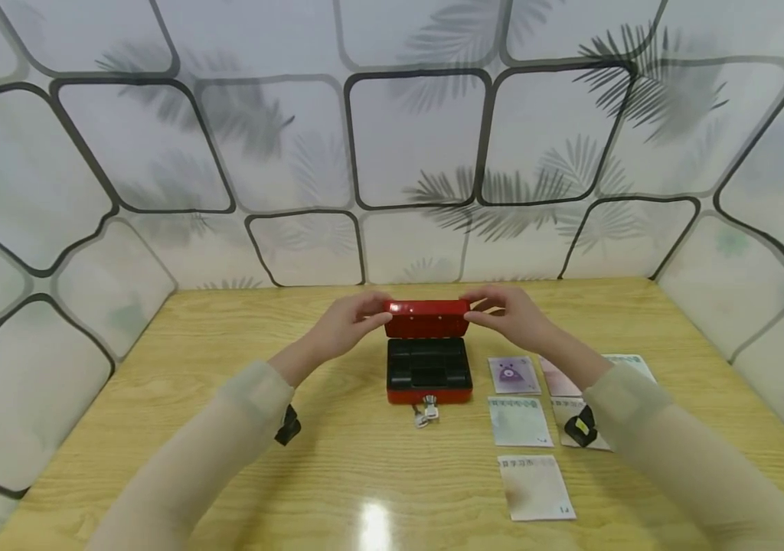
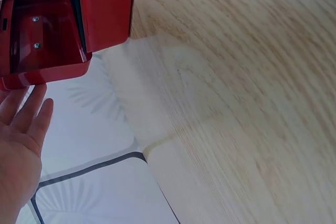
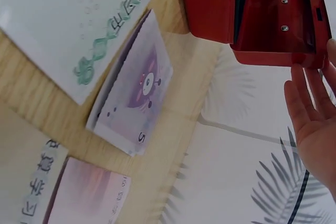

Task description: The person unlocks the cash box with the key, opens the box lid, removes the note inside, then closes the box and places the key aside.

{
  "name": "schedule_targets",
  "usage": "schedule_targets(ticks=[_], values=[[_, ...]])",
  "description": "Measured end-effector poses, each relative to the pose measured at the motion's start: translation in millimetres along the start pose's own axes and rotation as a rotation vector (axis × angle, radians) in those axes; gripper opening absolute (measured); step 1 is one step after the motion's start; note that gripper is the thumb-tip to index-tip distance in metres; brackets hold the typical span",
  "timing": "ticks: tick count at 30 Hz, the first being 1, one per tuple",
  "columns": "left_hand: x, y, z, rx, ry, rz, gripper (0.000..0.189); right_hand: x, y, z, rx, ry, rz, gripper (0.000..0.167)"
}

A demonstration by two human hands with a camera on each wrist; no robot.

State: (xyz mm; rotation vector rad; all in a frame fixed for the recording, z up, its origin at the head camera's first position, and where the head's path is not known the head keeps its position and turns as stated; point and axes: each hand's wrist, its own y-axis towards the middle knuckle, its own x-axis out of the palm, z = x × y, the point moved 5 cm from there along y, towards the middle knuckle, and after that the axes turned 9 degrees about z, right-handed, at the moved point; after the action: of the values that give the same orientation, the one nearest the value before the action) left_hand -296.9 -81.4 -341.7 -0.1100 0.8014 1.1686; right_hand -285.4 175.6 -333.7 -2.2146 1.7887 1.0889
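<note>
A small red cash box stands open on the table, its black inner tray showing shallow compartments. Its raised red lid is held at both ends. My left hand grips the left end, with thumb in front and fingers behind. At the right end, my right hand holds the lid the same way. In the left wrist view, fingertips touch the lid's side; two screws show inside. Matching contact on the lid appears in the right wrist view. Keys hang from the front lock.
Right of the box lie several paper play notes, including a purple one, a pale green one and a beige one. My right forearm passes over others. A patterned wall rises behind the wooden table.
</note>
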Motion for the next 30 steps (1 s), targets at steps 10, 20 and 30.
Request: schedule_targets(ticks=[10, 20, 30], values=[[-0.3, -18.9, 9.1, 0.136, 0.105, -0.049, 0.035, 4, -18.8, -2, -0.066, 0.036, -0.024, 0.031], [5.7, -40.3, 14.8, 0.213, 0.187, -0.073, 0.042, 11, -38.1, -7, -0.212, -0.018, 0.022, 0.035], [18.7, -61.9, 22.4, 0.532, 0.374, 0.003, 0.038, 25, -60.3, -7, -0.354, -0.116, 0.020, 0.038]])
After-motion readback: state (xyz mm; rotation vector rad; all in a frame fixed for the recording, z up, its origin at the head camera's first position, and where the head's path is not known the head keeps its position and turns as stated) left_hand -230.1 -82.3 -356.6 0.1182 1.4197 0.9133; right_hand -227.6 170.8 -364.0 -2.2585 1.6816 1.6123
